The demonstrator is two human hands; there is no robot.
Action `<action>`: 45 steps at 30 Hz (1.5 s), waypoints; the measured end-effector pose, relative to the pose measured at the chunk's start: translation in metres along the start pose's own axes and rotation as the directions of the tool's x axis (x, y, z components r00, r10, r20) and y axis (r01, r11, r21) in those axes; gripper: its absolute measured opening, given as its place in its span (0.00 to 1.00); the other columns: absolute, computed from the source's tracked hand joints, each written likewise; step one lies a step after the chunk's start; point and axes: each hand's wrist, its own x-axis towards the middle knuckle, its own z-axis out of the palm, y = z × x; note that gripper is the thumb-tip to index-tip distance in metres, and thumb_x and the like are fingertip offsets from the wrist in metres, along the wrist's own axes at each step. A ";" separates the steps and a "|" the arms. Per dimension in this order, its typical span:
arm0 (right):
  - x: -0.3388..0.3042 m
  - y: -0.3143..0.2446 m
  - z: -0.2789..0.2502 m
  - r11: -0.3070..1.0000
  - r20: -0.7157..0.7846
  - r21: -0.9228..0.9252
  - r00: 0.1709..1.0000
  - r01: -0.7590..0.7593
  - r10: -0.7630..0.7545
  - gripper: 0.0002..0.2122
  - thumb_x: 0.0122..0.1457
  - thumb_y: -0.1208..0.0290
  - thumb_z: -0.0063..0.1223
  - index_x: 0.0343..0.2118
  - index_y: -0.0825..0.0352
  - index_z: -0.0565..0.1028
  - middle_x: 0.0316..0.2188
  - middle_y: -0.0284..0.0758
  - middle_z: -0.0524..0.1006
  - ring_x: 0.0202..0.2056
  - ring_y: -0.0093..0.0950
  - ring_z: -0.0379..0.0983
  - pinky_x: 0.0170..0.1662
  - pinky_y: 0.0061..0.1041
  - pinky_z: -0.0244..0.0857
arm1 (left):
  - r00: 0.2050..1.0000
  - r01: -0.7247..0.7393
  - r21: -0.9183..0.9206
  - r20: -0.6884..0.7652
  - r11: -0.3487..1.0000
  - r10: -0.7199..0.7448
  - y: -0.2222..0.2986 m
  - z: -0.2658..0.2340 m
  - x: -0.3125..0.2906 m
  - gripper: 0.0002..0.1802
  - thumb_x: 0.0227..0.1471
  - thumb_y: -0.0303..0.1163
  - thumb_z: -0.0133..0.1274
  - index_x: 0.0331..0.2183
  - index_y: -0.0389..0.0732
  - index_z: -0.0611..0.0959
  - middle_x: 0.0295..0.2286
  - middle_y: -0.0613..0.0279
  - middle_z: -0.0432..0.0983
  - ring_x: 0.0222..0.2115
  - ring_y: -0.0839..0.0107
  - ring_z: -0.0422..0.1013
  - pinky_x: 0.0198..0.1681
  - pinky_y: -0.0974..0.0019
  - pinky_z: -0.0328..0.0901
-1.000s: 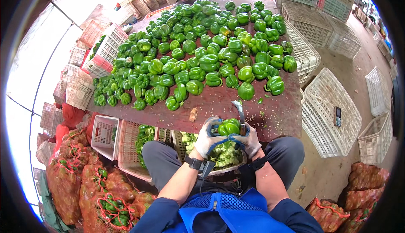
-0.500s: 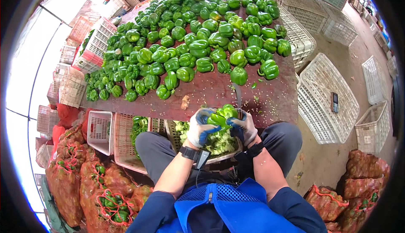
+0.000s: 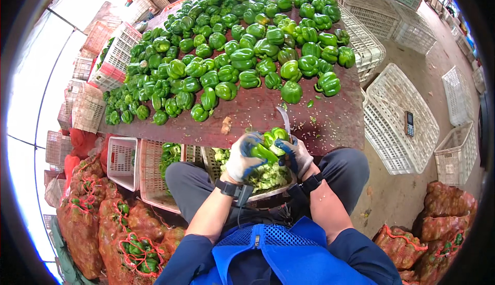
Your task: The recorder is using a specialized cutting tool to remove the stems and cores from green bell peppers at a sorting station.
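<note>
Pepper [image 3: 264, 153] is between both gloved hands, above the front crate [image 3: 270, 194] of pale green scraps [image 3: 268, 175], just off the near edge of the table [image 3: 258, 122]. Change: a second ago it looked whole; half a second ago the pieces were parting; now they stand further apart, with pale flesh showing in the gap. Read: the cut looks made and the work in hand looks like opening the pepper; can't tell if the pieces are fully separate. Left hand [image 3: 241, 157] is closed round the left piece, thumb in front. Right hand [image 3: 299, 157] has knife [image 3: 285, 120] held, curved blade sticking up past the fingers toward the table; handle hidden. Same hand's thumb and fingers are against the right piece; exact contact unclear. Blade leans more to the left than half a second ago. Pile of peppers [image 3: 242, 58] beyond looks unchanged over that half second, as does the brown scrap [image 3: 226, 125] near the edge. Phone [image 3: 410, 123] lies on an upturned crate [image 3: 397, 153], right side, untouched.
</note>
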 end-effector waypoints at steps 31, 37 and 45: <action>0.009 0.020 -0.007 0.793 0.226 -0.476 0.924 0.382 -0.309 0.25 0.45 0.84 0.61 0.51 0.71 0.73 0.45 0.35 0.79 0.45 0.25 0.75 0.51 0.26 0.69 | 0.915 0.381 -0.258 -0.036 0.888 -0.402 -0.001 -0.003 -0.011 0.24 0.53 0.22 0.57 0.53 0.33 0.76 0.43 0.57 0.80 0.40 0.73 0.76 0.46 0.67 0.72; 0.010 0.028 -0.009 0.712 0.266 -0.562 0.907 0.420 -0.326 0.28 0.45 0.81 0.65 0.53 0.72 0.71 0.45 0.36 0.78 0.46 0.26 0.75 0.50 0.27 0.70 | 0.932 0.305 -0.573 0.013 0.761 -0.363 -0.014 -0.011 -0.031 0.20 0.60 0.27 0.49 0.54 0.33 0.76 0.46 0.58 0.78 0.44 0.72 0.76 0.50 0.66 0.71; -0.008 0.015 0.030 0.950 0.155 -0.243 0.975 0.197 -0.162 0.27 0.45 0.81 0.63 0.52 0.74 0.71 0.35 0.35 0.79 0.33 0.24 0.76 0.39 0.24 0.73 | 0.882 0.239 -0.900 0.044 0.364 -0.469 -0.045 -0.006 -0.041 0.15 0.61 0.33 0.49 0.47 0.38 0.79 0.41 0.58 0.80 0.41 0.65 0.77 0.46 0.61 0.72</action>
